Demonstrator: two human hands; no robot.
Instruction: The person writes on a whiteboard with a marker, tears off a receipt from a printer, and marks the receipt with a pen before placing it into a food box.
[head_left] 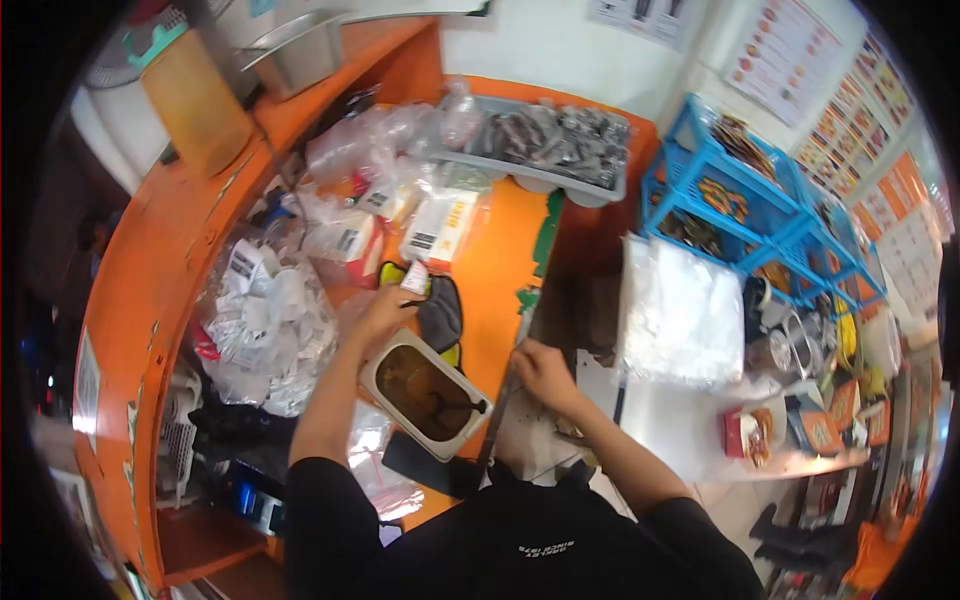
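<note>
My left hand [388,312] is closed on a small white printed slip [414,278], above a grey and yellow-green cloth item [440,315] on the orange counter [500,235]. Just below that hand stands a pale rectangular tub [465,445] with brown liquid and a dark utensil handle in it. My right hand [543,366] is closed near the counter's right edge; whether it holds anything is hidden. Beyond the cloth item lies a white and orange packet [440,225] in clear plastic.
A grey tray [590,192] of wrapped dark items sits at the back. Blue baskets [690,165] and a stack of clear bags [680,315] are at right. A bag of crumpled paper slips [270,325] lies left, beside a raised orange ledge [135,270].
</note>
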